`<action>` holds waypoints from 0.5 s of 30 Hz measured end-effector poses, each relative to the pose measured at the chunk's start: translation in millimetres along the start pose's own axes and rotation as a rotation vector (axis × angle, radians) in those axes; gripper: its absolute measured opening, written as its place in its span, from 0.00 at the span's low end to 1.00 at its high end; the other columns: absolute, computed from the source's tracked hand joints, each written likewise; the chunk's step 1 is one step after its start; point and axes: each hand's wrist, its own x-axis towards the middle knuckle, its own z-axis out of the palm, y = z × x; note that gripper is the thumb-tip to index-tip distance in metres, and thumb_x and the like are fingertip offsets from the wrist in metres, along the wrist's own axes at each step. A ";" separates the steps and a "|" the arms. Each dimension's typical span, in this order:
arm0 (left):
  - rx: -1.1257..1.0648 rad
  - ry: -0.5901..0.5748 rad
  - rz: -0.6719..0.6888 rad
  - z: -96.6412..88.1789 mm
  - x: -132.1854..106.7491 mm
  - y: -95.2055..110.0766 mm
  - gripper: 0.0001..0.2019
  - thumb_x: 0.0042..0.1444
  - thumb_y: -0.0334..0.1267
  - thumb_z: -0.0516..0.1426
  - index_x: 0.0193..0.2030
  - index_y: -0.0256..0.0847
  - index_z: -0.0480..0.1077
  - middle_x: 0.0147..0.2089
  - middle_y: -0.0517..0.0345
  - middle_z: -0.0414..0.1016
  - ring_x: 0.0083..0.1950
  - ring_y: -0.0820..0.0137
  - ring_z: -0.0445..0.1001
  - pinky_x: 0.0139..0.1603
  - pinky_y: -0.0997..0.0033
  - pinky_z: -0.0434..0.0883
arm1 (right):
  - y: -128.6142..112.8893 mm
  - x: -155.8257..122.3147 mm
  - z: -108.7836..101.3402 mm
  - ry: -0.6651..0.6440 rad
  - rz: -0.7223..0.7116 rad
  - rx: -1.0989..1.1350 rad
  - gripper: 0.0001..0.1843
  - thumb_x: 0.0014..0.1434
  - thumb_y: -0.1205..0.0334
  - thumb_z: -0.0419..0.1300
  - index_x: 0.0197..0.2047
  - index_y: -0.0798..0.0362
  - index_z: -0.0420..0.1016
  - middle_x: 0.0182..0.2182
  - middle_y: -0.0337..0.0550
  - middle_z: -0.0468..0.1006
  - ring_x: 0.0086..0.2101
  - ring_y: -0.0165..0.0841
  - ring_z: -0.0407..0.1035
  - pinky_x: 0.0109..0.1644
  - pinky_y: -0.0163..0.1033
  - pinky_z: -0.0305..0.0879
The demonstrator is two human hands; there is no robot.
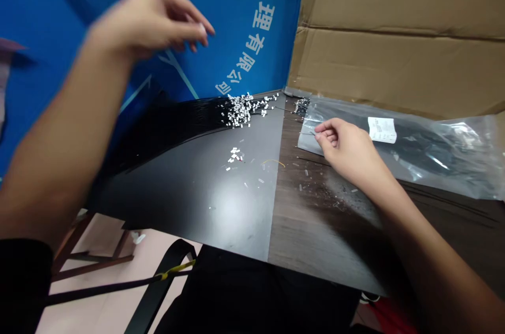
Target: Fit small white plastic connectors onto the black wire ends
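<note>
My left hand (pixel 152 18) is raised in the air in front of the blue board, blurred by motion, fingertips drawn together in a pinch; what they hold, if anything, is too small to see. My right hand (pixel 345 147) rests on the dark table, fingers curled, pinching at the open end of a clear plastic bag (pixel 426 147) full of thin black wires. A fan of black wires with white tips (pixel 239 108) lies on a black sheet (pixel 205 192) at the table's left.
A blue board with white lettering (pixel 244 13) stands behind the table, brown cardboard (pixel 394 23) at the back right. Loose white bits (pixel 234 155) and a yellow strand (pixel 272 163) lie mid-table. A black strap (pixel 158 281) hangs below the table's front edge.
</note>
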 end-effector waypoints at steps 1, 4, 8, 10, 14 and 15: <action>0.031 -0.062 -0.009 22.5 3.9 1.0 0.28 0.70 0.51 0.64 0.60 0.22 0.81 0.45 0.53 0.89 0.37 0.77 0.75 0.50 0.65 0.75 | -0.8 -0.1 0.4 -0.002 0.003 -0.002 0.08 0.66 0.67 0.60 0.44 0.54 0.81 0.34 0.48 0.85 0.31 0.39 0.77 0.41 0.46 0.71; 0.099 -0.169 -0.007 87.1 4.6 -7.9 0.20 0.66 0.45 0.66 0.53 0.28 0.84 0.46 0.54 0.89 0.41 0.74 0.76 0.54 0.69 0.75 | -4.0 -1.8 2.1 -0.011 0.005 -0.009 0.09 0.66 0.68 0.60 0.44 0.54 0.82 0.34 0.48 0.85 0.32 0.40 0.77 0.42 0.46 0.70; 0.119 -0.032 0.039 119.4 -37.2 -7.8 0.29 0.63 0.43 0.67 0.70 0.36 0.77 0.63 0.46 0.82 0.62 0.58 0.76 0.64 0.57 0.74 | -10.3 -7.9 5.7 0.010 -0.037 -0.025 0.09 0.65 0.70 0.60 0.42 0.53 0.82 0.37 0.48 0.86 0.35 0.41 0.78 0.44 0.45 0.70; 0.095 0.061 0.024 116.8 -75.9 8.2 0.20 0.67 0.45 0.64 0.61 0.38 0.82 0.55 0.48 0.83 0.52 0.61 0.79 0.57 0.58 0.76 | -13.8 -11.1 7.3 0.022 -0.060 -0.029 0.08 0.65 0.71 0.60 0.40 0.53 0.81 0.37 0.48 0.86 0.35 0.41 0.78 0.44 0.45 0.69; -0.051 -0.090 0.010 118.4 -151.2 45.5 0.09 0.68 0.44 0.65 0.43 0.41 0.84 0.40 0.56 0.83 0.38 0.67 0.79 0.41 0.66 0.75 | -19.0 -16.0 10.0 0.031 -0.084 -0.007 0.07 0.64 0.69 0.59 0.38 0.52 0.79 0.35 0.48 0.84 0.34 0.41 0.76 0.42 0.45 0.67; -0.068 -0.110 0.001 123.0 -163.7 50.9 0.09 0.67 0.43 0.67 0.45 0.40 0.85 0.41 0.56 0.83 0.38 0.67 0.80 0.41 0.68 0.76 | -19.5 -17.1 10.7 0.031 -0.094 -0.001 0.07 0.64 0.69 0.59 0.38 0.51 0.78 0.35 0.48 0.84 0.33 0.41 0.75 0.41 0.45 0.66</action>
